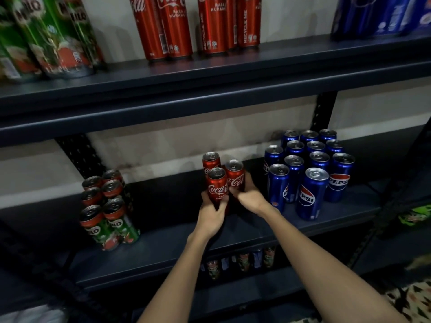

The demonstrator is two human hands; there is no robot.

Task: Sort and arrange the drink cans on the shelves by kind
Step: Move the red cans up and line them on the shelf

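Three slim glossy red cans (220, 177) between both hands.

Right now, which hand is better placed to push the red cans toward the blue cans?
The left hand: it grips the red cans on the side away from the blue cans. The right hand lies between them.

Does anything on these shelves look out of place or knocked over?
Nothing stands out. On the middle shelf the Milo cans, Coca-Cola cans and Pepsi cans stand upright in separate groups.
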